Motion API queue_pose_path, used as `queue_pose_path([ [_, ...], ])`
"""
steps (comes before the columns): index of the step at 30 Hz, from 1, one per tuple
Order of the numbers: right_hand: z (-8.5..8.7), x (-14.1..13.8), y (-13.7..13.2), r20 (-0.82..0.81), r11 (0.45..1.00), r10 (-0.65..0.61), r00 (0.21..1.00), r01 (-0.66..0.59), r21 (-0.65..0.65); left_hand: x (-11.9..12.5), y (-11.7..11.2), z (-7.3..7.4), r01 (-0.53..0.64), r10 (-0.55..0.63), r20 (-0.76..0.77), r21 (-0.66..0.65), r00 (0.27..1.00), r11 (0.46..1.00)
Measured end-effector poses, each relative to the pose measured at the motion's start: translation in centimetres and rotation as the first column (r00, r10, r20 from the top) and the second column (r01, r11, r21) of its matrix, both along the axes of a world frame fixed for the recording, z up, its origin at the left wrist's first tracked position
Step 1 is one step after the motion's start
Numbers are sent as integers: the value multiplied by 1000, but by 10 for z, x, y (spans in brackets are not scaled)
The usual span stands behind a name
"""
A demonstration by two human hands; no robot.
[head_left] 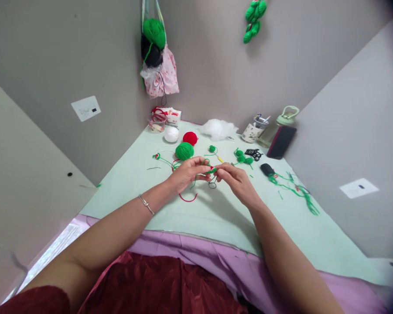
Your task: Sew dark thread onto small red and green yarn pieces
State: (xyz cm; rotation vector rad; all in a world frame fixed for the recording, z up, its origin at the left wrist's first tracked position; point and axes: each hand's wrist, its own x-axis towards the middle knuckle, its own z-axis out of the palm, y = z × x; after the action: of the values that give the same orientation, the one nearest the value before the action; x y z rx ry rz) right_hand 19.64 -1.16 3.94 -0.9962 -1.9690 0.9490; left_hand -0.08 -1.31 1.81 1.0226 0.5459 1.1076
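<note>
Between thumb and fingers, my left hand (186, 173) pinches a small green and red crocheted piece (212, 170) above the table. My right hand (234, 176) closes on the right edge of the same piece, its fingertips partly hiding it. Green yarn trails from the piece near my left fingers, and a red yarn end (188, 200) curves on the table below. Just beyond the hands lies a yellow-handled tool (220, 159), possibly a crochet hook. A green yarn ball (184, 151) rests behind my left hand, beside a red yarn ball (190, 138) and a white ball (171, 134).
White stuffing (218, 129) lies at the back. To the right stand a pen cup (254, 130), a bottle (268, 133) and a leaning phone (281, 142). Green crocheted bits (243, 157) and yarn scraps (296, 189) lie on the right. A bag (165, 74) hangs at the back left.
</note>
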Motion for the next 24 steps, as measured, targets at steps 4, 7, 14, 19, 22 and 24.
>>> queue_pose_path([
  [4,-3,-4,0,-29,999,-24,999,22,-43,3,0,-3,-10,9,-13,-8,1000,1000],
  [7,-5,-7,-1,-107,995,-35,994,24,-100,5,1,-6,-15,14,-46,-26,999,1000],
  [14,-7,-4,0,-20,978,-128,992,129,165,5,4,-14,-44,34,-86,-116,996,992],
  [19,-5,-9,-4,88,936,-60,994,26,351,8,3,-13,-47,31,-133,-120,991,992],
  [22,5,-9,-9,-84,933,-80,993,105,343,8,3,-12,-81,56,-205,-116,977,990],
  [24,15,-1,-10,-299,969,-82,951,147,201,7,5,-10,-114,84,-237,-116,968,987],
])
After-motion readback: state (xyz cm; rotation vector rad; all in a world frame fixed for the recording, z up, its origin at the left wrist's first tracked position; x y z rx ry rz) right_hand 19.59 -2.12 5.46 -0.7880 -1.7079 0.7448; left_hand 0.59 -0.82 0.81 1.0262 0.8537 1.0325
